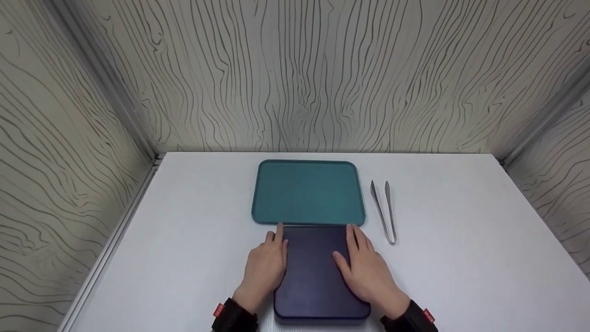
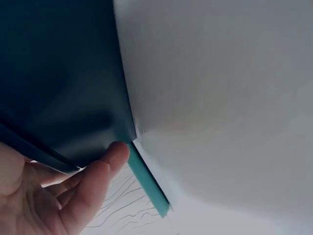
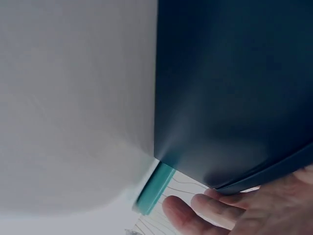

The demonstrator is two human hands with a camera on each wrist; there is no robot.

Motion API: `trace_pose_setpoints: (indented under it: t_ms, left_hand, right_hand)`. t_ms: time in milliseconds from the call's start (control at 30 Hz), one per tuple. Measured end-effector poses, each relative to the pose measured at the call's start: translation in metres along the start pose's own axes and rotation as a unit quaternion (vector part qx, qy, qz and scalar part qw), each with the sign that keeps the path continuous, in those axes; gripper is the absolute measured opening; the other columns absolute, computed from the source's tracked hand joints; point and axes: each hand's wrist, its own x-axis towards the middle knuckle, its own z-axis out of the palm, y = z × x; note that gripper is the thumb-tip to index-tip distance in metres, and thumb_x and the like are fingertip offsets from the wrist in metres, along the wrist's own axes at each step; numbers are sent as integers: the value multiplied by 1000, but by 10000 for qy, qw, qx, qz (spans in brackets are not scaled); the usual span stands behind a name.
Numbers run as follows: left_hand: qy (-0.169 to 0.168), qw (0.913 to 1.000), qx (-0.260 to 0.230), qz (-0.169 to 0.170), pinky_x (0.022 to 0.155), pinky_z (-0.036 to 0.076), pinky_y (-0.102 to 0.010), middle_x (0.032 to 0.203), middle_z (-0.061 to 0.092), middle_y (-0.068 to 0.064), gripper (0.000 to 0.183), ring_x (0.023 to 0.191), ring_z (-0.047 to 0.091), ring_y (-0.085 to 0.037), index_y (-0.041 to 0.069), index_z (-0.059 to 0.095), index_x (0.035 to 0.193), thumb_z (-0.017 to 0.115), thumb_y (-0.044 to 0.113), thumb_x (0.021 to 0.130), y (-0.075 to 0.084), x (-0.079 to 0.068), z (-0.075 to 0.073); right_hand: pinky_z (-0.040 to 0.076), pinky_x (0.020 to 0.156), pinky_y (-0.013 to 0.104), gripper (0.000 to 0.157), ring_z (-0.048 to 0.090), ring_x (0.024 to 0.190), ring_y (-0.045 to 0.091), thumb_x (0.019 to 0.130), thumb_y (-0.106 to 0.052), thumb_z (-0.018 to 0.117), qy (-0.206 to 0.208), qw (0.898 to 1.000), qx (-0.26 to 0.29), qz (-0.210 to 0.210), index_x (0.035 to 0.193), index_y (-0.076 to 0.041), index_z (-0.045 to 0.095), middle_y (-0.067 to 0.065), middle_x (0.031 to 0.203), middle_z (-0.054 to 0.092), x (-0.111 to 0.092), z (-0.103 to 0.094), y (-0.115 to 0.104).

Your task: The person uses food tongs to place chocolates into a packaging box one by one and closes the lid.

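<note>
A dark blue lidded box (image 1: 315, 281) lies flat near the front of the table. My left hand (image 1: 266, 266) is at its far left corner, index finger stretched forward along the edge. In the left wrist view, one fingertip (image 2: 117, 152) rests right at the box's side wall, below the lid's rim. On the opposite side, my right hand (image 1: 368, 276) lies along the right edge, thumb over the lid and long fingers extended toward the far corner. The right wrist view has these fingers (image 3: 182, 213) beside the lid's rim (image 3: 266, 172).
A teal tray (image 1: 309, 192) lies directly beyond the box, its near edge close against it. Metal tongs (image 1: 392, 223) rest to the tray's right, tips pointing away. Wood-patterned panels (image 1: 295, 78) enclose the white table (image 1: 184, 207) at the back and sides.
</note>
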Motion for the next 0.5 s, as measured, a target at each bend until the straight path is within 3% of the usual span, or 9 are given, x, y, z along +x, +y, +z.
trace_pose_setpoints:
  t_ms: [233, 367, 500]
  left_hand:
    - [219, 9996, -45, -198, 47, 53, -28, 100, 73, -17, 41, 57, 67, -19, -6, 61, 139, 61, 18, 105, 7, 4, 6]
    - [394, 9991, -8, -141, 46, 53, -29, 98, 74, -16, 40, 57, 67, -19, -5, 62, 138, 62, 18, 105, 8, 8, 10]
    - [242, 9995, -101, -173, 50, 56, -32, 101, 75, -16, 39, 62, 70, -21, -2, 64, 138, 61, 20, 106, 1, 11, 8]
  right_hand:
    - [50, 112, 57, 73, 37, 155, 45, 112, -42, 47, -1, 9999, 125, 0, 164, 4, 27, 28, 169, 31, 3, 0, 4]
    - [49, 112, 58, 73, 37, 155, 44, 111, -43, 48, 89, 9999, 104, 92, 164, 2, 27, 27, 169, 32, 8, 0, 9]
    - [46, 117, 59, 74, 35, 156, 44, 110, -46, 50, 78, 9997, 185, 143, 164, 0, 29, 25, 170, 33, 12, 1, 11]
